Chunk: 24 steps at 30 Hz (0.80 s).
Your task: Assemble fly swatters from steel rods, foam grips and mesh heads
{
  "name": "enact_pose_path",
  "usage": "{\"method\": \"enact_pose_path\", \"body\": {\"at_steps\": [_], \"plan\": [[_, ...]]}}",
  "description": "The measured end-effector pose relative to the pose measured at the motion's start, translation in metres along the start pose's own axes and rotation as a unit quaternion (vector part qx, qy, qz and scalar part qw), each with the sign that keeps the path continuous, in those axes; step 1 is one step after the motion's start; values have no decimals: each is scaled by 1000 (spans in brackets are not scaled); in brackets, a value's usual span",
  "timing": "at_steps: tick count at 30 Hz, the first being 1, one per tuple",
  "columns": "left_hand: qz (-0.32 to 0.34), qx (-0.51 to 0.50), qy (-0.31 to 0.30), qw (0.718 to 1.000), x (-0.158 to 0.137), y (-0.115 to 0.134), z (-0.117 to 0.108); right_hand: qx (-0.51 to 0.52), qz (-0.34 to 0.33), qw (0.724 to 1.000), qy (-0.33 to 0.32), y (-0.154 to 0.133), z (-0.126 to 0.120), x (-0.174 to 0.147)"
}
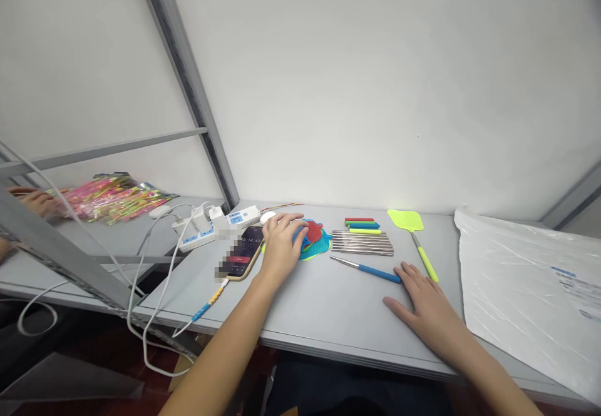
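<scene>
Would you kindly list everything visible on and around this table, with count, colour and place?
swatter heads: a small stack, red, blue and teal, under the left hand
metal rods: a row, silver, table centre
coloured grips: a few, red, blue, green, behind the rods
blue-handled rod: one, by the right hand
yellow swatter: one, assembled, right of the rods
phone: one, dark, charging, left of the stack
power strip: one, white, behind the phone
plastic bag: one, clear, far right
packaged swatters: a bundle, pink and yellow, far left
left hand: on the stack
right hand: flat on the table

Swatter heads (313, 238) — stacked, flat
</scene>
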<state>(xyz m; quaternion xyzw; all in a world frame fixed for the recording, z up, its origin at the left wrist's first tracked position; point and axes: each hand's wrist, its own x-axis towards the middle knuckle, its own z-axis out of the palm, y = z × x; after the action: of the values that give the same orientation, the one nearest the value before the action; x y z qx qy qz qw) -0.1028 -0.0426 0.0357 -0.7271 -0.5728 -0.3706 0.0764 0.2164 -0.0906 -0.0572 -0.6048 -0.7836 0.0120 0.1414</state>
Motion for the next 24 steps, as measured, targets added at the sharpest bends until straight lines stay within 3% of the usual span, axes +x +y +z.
{"method": "enact_pose_path", "body": {"at_steps": [4, 8, 10, 12, 15, 19, 21, 24], "plan": [[-6, -181, 28, 983, -6, 22, -11, 0, 10, 1000, -14, -4, -5, 0], [-112, -415, -75, 900, -19, 34, -1, 9, 18, 999, -26, -8, -12, 1], [-169, -467, -126, 859, -24, 37, 8, 17, 19, 999, -28, -9, -14, 0], [-198, -480, -157, 840, -27, 38, 15, 24, 22, 999, -24, -11, -16, 0], [-212, -463, -170, 844, -27, 35, 20, 31, 22, 999, -6, -14, -19, -1], [-181, -384, -177, 888, -26, 28, 20, 42, 7, 999, 11, -16, -20, 2], [-133, -352, -236, 896, -24, 26, 19, 63, -7, 998, 22, -15, -19, 4], [-74, -304, -343, 886, -17, 27, 17, 105, -19, 993, 45, -13, -17, 8]]}}
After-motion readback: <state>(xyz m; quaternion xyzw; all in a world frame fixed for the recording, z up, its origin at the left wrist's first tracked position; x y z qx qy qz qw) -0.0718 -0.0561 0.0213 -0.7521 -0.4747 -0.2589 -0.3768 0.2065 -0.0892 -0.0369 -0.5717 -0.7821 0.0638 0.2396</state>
